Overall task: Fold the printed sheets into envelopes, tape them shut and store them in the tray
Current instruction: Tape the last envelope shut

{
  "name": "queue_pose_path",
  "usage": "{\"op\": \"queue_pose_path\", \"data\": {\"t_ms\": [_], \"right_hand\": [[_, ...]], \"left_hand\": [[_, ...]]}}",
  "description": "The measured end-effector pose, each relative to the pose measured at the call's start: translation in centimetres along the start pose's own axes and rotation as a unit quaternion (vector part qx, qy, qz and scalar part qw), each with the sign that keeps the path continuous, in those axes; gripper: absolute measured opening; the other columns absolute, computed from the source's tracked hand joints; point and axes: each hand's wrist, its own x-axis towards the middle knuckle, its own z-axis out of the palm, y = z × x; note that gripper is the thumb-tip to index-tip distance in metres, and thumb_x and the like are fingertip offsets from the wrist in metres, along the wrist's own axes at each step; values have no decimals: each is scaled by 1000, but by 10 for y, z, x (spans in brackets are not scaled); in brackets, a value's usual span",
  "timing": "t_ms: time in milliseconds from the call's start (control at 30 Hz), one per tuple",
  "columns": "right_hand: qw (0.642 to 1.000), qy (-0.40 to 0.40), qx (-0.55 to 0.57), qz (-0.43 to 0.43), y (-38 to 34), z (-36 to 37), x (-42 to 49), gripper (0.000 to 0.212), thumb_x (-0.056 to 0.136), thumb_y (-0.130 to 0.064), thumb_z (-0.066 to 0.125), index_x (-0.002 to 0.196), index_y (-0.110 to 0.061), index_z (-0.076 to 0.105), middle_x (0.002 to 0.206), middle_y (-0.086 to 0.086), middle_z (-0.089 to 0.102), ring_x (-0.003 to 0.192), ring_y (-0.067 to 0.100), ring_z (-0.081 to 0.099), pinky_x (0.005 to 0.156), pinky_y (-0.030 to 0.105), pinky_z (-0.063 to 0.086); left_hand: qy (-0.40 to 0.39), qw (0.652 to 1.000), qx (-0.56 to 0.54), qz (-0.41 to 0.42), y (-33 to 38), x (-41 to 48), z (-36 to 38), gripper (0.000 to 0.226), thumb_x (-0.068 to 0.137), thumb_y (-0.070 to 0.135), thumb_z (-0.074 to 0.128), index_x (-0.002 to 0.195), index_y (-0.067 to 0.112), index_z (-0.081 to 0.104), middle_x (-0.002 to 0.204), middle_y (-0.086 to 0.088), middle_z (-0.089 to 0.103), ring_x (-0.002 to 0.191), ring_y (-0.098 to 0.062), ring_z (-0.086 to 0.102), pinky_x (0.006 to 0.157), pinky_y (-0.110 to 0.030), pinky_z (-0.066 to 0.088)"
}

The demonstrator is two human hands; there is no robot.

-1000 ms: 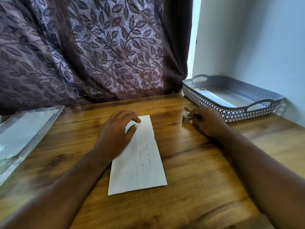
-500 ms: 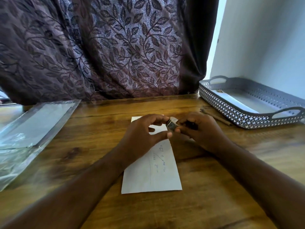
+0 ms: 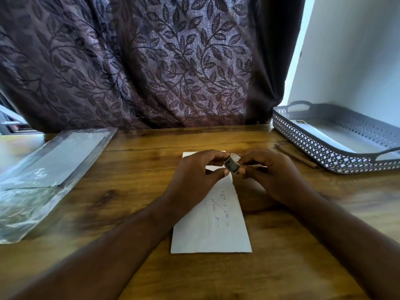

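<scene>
Both hands, left hand [image 3: 194,172] and right hand [image 3: 268,172], pinch the tape roll [image 3: 232,163] above the folded envelope [image 3: 213,224], apparently to draw sealing tape.

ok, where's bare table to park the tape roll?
Bare table between plastic sleeve and envelope; strip between envelope and curtain; patch in front of the tray. Crowded: left hand and right hand pinch the tape roll over the envelope; pencil lies beside the tray.
</scene>
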Motion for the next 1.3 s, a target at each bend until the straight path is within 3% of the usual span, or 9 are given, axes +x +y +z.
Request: {"op": "queue_pose_path", "data": {"t_ms": [133,267,500,733,833,1133,1300], "right_hand": [[1000,19,-15,18,1,-1,0,20,84,-14,76,94,-30,71,100,-21,68,99,-7,62,78,5,47],[999,29,-7,19,2,2,-1,18,84,-17,77,93,-30,69,102,-18,70,98,-4,64,80,9,51],[1000,6,-29,-5,-2,3,-1,18,82,-16,79,92,-27,69,98,-19,66,96,-3,63,79,10,52],[999,-2,-49,16,-3,3,-1,13,79,-33,74,89,-33,66,97,-22,63,91,-2,61,70,11,49],[998,1,-55,30,-2,3,0,13,81,-31,77,86,-34,64,92,-23,62,88,-1,59,67,12,47],[995,9,-79,57,4,2,3,13,83,-37,75,86,-27,67,86,-14,66,82,4,61,70,30,50],[986,56,-111,110,12,-9,5,19,83,-33,78,92,-22,66,93,-10,67,81,5,60,65,23,45]], "left_hand": [[2,1000,18,0,1,0,3,40,89,19,74,129,20,66,126,6,69,107,4,59,84,-2,46],[2,1000,17,-19,-1,0,4,33,90,20,73,123,19,69,118,5,73,106,-3,66,91,-15,51],[12,997,-43,-66,-4,2,1,10,91,16,72,99,11,71,93,1,74,82,-9,71,72,-29,62],[19,998,-23,-52,-6,1,2,9,92,16,70,99,11,72,93,1,74,83,-9,71,75,-31,62],[27,997,-38,-58,-4,2,2,8,93,17,70,99,11,71,92,1,74,81,-11,71,72,-33,63],[1,997,-50,-60,-2,1,4,7,94,17,68,99,13,69,90,3,74,79,-9,72,72,-31,63],[3,993,-82,-85,-3,1,2,4,94,16,67,95,20,68,90,6,74,81,-9,73,72,-31,63]]}}
